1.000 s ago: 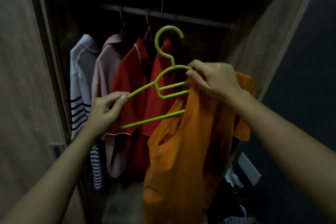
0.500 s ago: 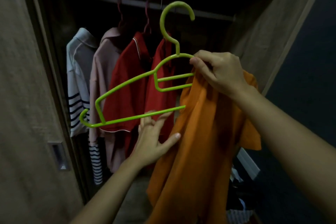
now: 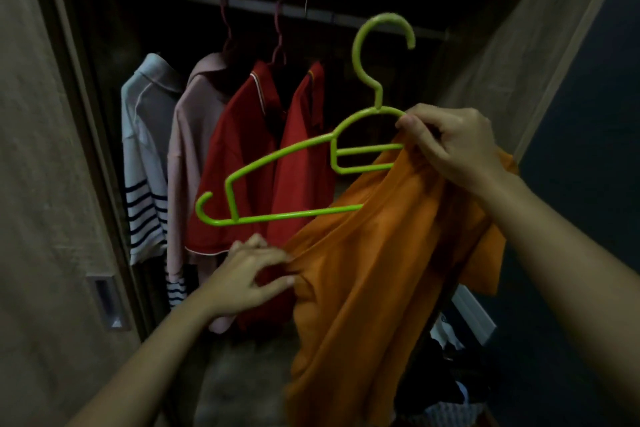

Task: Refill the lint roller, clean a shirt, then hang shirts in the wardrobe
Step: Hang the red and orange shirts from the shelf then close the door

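Note:
A lime green plastic hanger (image 3: 277, 163) is held up in front of the open wardrobe, tilted down to the left, its hook near the rail (image 3: 346, 15). My right hand (image 3: 450, 146) grips the hanger's top right together with an orange shirt (image 3: 381, 270), which drapes from the hanger's right side and covers that arm. My left hand (image 3: 249, 274) pinches the orange shirt's left edge, below the hanger's bare left arm.
Several shirts hang on the rail: a white one with dark stripes (image 3: 145, 149), a pink one (image 3: 190, 149) and two red ones (image 3: 242, 163). A sliding door (image 3: 45, 184) with a recessed handle stands at left. Clothes lie piled at the lower right (image 3: 446, 374).
My left hand let go of the hanger's left end, dropped down and took hold of the orange shirt's edge. The hanger rose, and its left arm is bare now.

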The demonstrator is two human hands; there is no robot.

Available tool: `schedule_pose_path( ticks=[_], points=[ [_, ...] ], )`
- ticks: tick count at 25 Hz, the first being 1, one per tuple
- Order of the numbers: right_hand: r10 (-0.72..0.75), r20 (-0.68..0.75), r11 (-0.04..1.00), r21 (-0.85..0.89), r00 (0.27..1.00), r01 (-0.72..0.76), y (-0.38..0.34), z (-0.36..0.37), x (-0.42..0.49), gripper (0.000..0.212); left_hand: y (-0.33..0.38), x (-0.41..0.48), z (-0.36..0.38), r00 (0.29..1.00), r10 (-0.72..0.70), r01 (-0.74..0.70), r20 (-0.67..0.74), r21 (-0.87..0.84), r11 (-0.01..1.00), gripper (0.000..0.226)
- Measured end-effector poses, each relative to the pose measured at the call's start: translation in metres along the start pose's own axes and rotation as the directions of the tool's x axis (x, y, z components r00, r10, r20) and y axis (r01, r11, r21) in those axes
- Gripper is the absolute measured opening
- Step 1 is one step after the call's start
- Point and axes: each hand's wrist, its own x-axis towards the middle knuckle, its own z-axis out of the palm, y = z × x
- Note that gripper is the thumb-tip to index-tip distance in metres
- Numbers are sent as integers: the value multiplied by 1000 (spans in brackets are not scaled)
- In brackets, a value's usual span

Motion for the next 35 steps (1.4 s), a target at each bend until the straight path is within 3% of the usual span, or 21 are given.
schedule_pose_path(
  ticks=[5,10,14,16,18,21,23,25,27,30,33,35],
  points=[
    [-85,165,987,-123,983,106,19,19,-40,45,-38,-34,-60,986,35,-40,-165,-31,999,41],
    [104,213,994,14,972,-109,-10,64,-47,28,-5,17,-79,967,229,-214,-114,130,968,31],
    [210,150,946,217,966,-240,-9,64,-46,35,-9,18,-100,968,-69,69,-239,-8,998,41],
    [235,160,899,340,959,-277,-13,64,-46,29,-9,15,-102,976,-93,89,-196,-27,996,48],
    [247,174,860,413,953,-299,-21,67,-45,16,-6,18,-102,958,-97,107,-269,23,994,43],
    [297,172,849,403,939,-342,-22,66,-42,17,-3,22,-112,896,-123,212,-427,168,963,30],
    [377,165,822,393,911,-411,-10,61,-46,19,-2,21,-125,875,-165,253,-454,138,958,17],
    [430,224,791,374,875,-485,4,58,-56,21,-2,20,-138,865,-206,280,-457,99,955,7],
    [424,325,770,361,845,-526,10,60,-68,25,-4,20,-148,879,-218,291,-424,114,950,12],
    [424,306,714,466,853,-522,9,65,-75,32,1,22,-160,947,-232,253,-223,71,965,5],
    [471,295,602,582,831,-547,3,62,-67,37,5,30,-164,972,-145,172,-183,143,975,47],
    [467,284,612,580,837,-538,1,62,-62,36,4,36,-164,975,-88,134,-205,227,965,73]
  ],
)
